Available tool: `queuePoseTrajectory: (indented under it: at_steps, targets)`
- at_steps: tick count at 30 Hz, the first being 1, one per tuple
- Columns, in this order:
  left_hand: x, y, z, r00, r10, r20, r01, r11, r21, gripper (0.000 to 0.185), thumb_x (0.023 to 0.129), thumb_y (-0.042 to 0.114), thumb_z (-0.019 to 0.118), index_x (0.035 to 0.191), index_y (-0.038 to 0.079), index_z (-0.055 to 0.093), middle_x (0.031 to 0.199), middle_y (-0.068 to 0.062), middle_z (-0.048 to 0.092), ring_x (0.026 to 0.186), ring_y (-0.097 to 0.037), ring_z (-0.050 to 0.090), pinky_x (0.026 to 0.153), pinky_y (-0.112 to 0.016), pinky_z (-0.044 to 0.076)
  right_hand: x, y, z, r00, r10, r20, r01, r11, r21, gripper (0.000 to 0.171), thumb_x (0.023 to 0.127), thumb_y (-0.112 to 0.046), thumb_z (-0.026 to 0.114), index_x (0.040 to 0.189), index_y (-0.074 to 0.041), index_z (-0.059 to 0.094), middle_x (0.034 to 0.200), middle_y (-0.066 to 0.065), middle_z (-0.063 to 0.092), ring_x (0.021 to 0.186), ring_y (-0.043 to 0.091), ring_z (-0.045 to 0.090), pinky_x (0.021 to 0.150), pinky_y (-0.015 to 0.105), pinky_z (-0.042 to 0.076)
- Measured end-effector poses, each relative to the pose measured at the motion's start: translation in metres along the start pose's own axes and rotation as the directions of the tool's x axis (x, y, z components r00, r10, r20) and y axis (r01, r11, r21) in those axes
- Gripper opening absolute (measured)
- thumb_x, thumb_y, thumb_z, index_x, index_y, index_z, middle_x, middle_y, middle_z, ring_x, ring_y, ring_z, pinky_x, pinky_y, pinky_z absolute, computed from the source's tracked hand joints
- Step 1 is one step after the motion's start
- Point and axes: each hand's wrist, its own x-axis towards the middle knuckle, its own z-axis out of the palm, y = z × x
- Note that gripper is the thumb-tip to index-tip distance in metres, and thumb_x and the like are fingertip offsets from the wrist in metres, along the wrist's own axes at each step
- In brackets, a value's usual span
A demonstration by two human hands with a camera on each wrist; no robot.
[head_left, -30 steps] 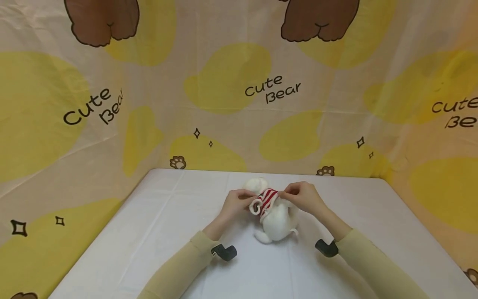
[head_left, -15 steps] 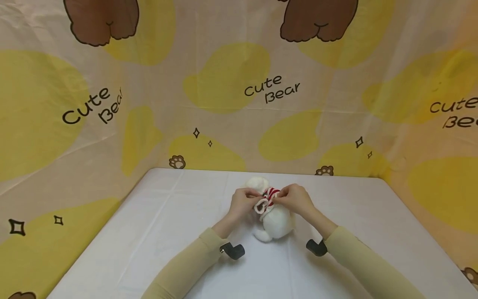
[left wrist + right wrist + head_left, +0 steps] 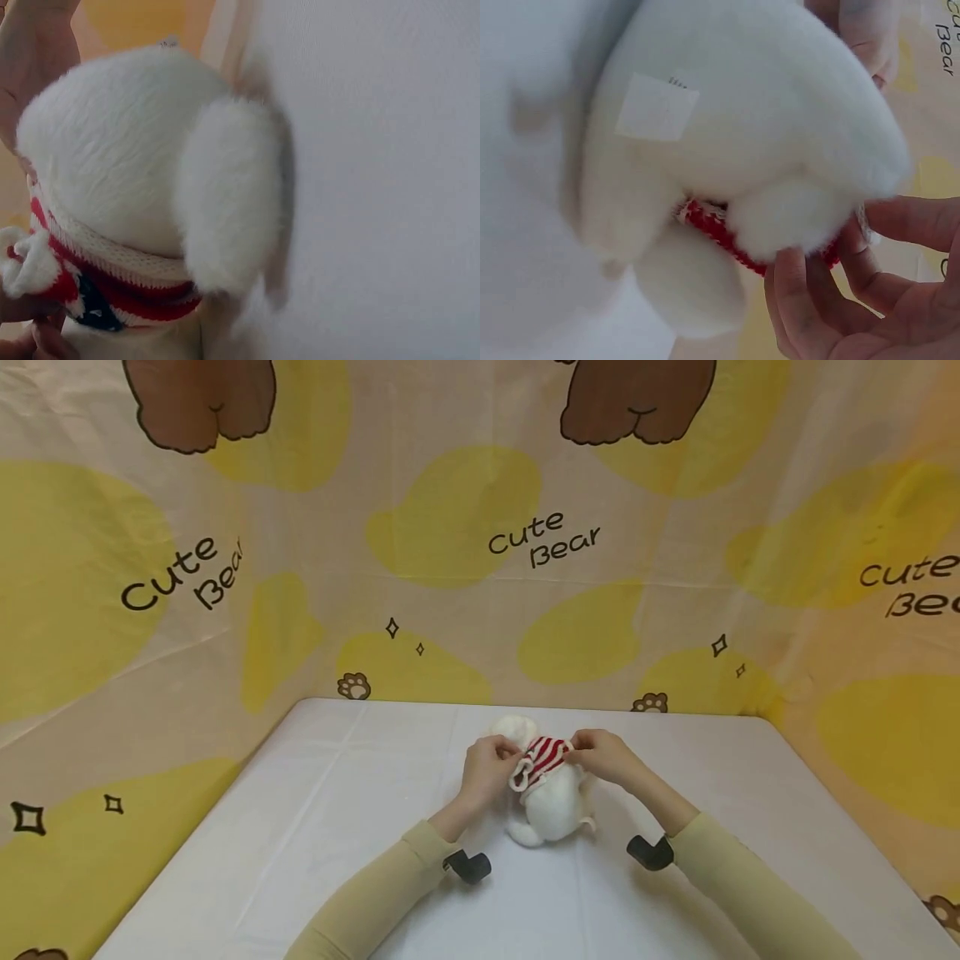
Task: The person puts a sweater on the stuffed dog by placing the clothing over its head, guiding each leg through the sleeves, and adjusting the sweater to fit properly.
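1. Head view: The white plush toy [image 3: 553, 814] rests on the far part of the white table [image 3: 360, 827], its head [image 3: 513, 727] toward the far left. The left hand [image 3: 486, 768] pinches the left side of the toy's striped knit garment [image 3: 547, 758], by a pale loop of trim [image 3: 519, 778]. The right hand [image 3: 611, 757] pinches the garment's right edge. Half a second ago it lay across the stripes, close to the left hand; it has since drawn rightward, baring more knit. This suggests the garment is being spread or straightened from both sides.

2. Left wrist view: The left hand grips the knit beside the trim and a dark blue patch [image 3: 96, 304]. A furry limb [image 3: 229, 195] lies next to the table.

3. Right wrist view: The right hand's fingers curl about the garment edge, beside a rounded limb [image 3: 784, 214]; the exact contact is partly hidden. A white label [image 3: 658, 107] shows on the toy's body.
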Motion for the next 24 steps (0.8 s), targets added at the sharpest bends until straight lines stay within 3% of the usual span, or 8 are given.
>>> queuePoseTrajectory:
  at_steps: [5, 8, 12, 14, 19, 24]
  targets:
    - [0.002, 0.003, 0.000, 0.993, 0.109, -0.038, -0.104, 0.988, 0.116, 0.007, 0.083, 0.010, 0.069, 0.078, 0.006, 0.066, 0.065, 0.002, 0.052, 0.056, -0.007, 0.044, 0.051, -0.020, 0.036, -0.002, -0.004, -0.005, 1.000, 0.007, 0.023, -0.007, 1.000, -0.011, 0.012, 0.087, -0.016, 0.059, 0.084, -0.005, 0.056, 0.076, 0.004, 0.058, 0.072, 0.015, 0.053, 0.062, 0.027, 0.041]
    - [0.003, 0.005, -0.003, 0.984, 0.154, -0.090, -0.132, 0.969, 0.209, 0.007, 0.084, 0.012, 0.068, 0.079, 0.008, 0.064, 0.070, 0.000, 0.053, 0.060, -0.009, 0.048, 0.052, -0.023, 0.038, -0.001, -0.005, -0.004, 0.995, 0.042, 0.093, -0.051, 0.994, 0.095, 0.010, 0.088, -0.011, 0.056, 0.088, -0.001, 0.053, 0.085, 0.009, 0.060, 0.077, 0.014, 0.060, 0.069, 0.029, 0.051]
    - [0.004, 0.006, -0.006, 0.989, 0.116, -0.097, -0.081, 0.949, 0.305, 0.009, 0.085, 0.016, 0.067, 0.079, 0.011, 0.063, 0.073, 0.001, 0.054, 0.061, -0.010, 0.051, 0.051, -0.024, 0.039, -0.003, -0.004, 0.002, 0.971, 0.091, 0.220, -0.150, 0.951, 0.269, 0.008, 0.088, -0.005, 0.051, 0.088, 0.002, 0.048, 0.091, 0.012, 0.056, 0.080, 0.016, 0.063, 0.076, 0.034, 0.056]
    - [0.005, 0.005, -0.008, 0.993, 0.084, -0.080, -0.054, 0.946, 0.319, 0.009, 0.085, 0.017, 0.067, 0.078, 0.012, 0.063, 0.073, 0.002, 0.055, 0.061, -0.009, 0.051, 0.052, -0.024, 0.039, -0.004, -0.001, 0.005, 0.963, 0.123, 0.239, -0.194, 0.934, 0.300, 0.008, 0.088, -0.005, 0.050, 0.085, 0.003, 0.049, 0.091, 0.012, 0.056, 0.079, 0.015, 0.062, 0.077, 0.035, 0.056]
    - [0.011, 0.001, -0.013, 0.997, 0.067, 0.046, -0.075, 0.975, 0.209, 0.006, 0.085, 0.015, 0.068, 0.080, 0.012, 0.069, 0.071, 0.001, 0.059, 0.061, -0.008, 0.050, 0.052, -0.022, 0.039, -0.007, 0.003, 0.011, 0.968, 0.173, 0.180, -0.216, 0.942, 0.256, 0.017, 0.086, -0.014, 0.052, 0.082, 0.001, 0.058, 0.092, 0.012, 0.062, 0.082, 0.017, 0.062, 0.079, 0.035, 0.055]
    - [0.017, -0.008, -0.021, 0.978, 0.023, 0.206, -0.029, 0.999, 0.024, 0.008, 0.086, 0.011, 0.066, 0.090, 0.012, 0.073, 0.081, -0.001, 0.068, 0.072, -0.011, 0.056, 0.063, -0.023, 0.046, -0.011, 0.000, 0.007, 0.987, 0.147, 0.068, -0.154, 0.982, 0.109, 0.020, 0.087, -0.022, 0.061, 0.080, -0.003, 0.059, 0.082, 0.008, 0.062, 0.074, 0.015, 0.061, 0.069, 0.032, 0.056]
